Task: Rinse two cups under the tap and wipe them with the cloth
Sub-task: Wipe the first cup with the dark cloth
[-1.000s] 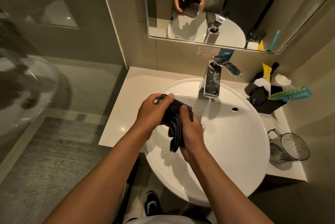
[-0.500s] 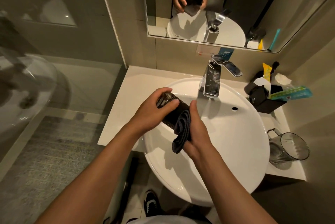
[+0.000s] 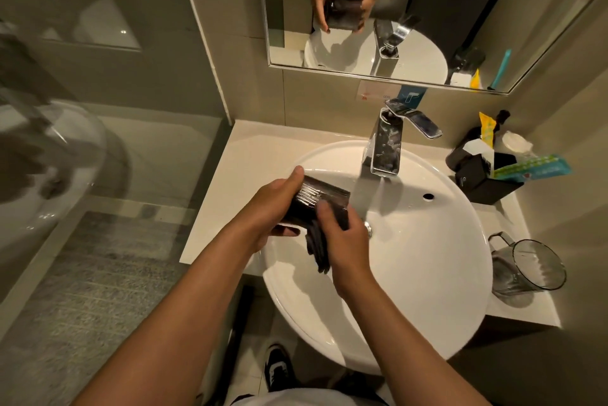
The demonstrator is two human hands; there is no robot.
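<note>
Over the left part of the white basin my left hand grips a dark ribbed cup, held on its side. My right hand presses a dark grey cloth against the cup's near side; the cloth's loose end hangs down below the fingers. A second cup, clear glass with a handle, lies tilted on the counter at the basin's right edge. The chrome tap stands at the back of the basin, and water seems to run from its spout.
A black holder with toothpaste and packets sits on the counter at the back right. A mirror hangs above the tap. The cream counter extends left of the basin, ending at a glass shower partition.
The cup has turned in my left hand and shifted slightly right. My right hand has slid the cloth along the cup's side.
</note>
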